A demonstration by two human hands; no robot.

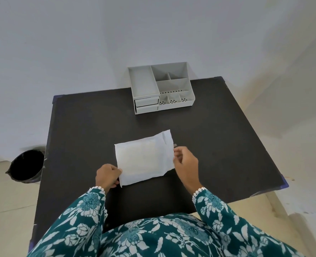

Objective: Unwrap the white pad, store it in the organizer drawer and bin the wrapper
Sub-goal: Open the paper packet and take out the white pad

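Observation:
A flat white pad [144, 158], still inside its thin white wrapper, is held just above the middle of the dark table [79, 127]. My left hand [107, 176] pinches its near left corner. My right hand [185, 160] pinches its right edge, where a loose flap of wrapper sticks up at the far right corner. The grey organizer [160, 88] stands at the far edge of the table, with two small drawers [147, 104] at its front left, both closed. A black bin [26, 166] stands on the floor to the left of the table.
The organizer has several open compartments on top. A white wall rises right behind the table. The table's corners carry blue tape. Beige floor shows left and right of the table.

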